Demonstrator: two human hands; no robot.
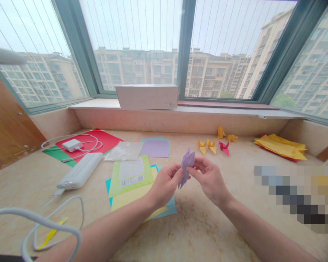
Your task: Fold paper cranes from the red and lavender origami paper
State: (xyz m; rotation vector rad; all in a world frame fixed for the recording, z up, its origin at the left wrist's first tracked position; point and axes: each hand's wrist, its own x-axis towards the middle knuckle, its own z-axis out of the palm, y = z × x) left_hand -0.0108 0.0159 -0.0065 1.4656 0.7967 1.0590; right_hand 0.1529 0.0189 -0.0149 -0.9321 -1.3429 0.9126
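A folded piece of purple origami paper (187, 162) is held up above the counter, between both hands. My left hand (168, 182) pinches its lower left side between thumb and fingers. From the right, my right hand (209, 176) grips it with the thumb in front and the fingers partly hidden behind. The paper has pointed ends at top and bottom. Behind it stand several small yellow paper cranes (211, 146) and a red paper crane (224, 147). Under and beside my left forearm lie sheets of pale yellow paper (136, 198) and a green paper packet (147, 163).
A white power bank (80, 171) with a looping cable (79, 233) lies left, near a white charger (72, 145) on red paper (106, 138). Purple sheets (155, 148) and a clear sleeve (124, 151) lie mid-counter. Yellow sheets (281, 145) are right. A white box (147, 97) stands on the sill.
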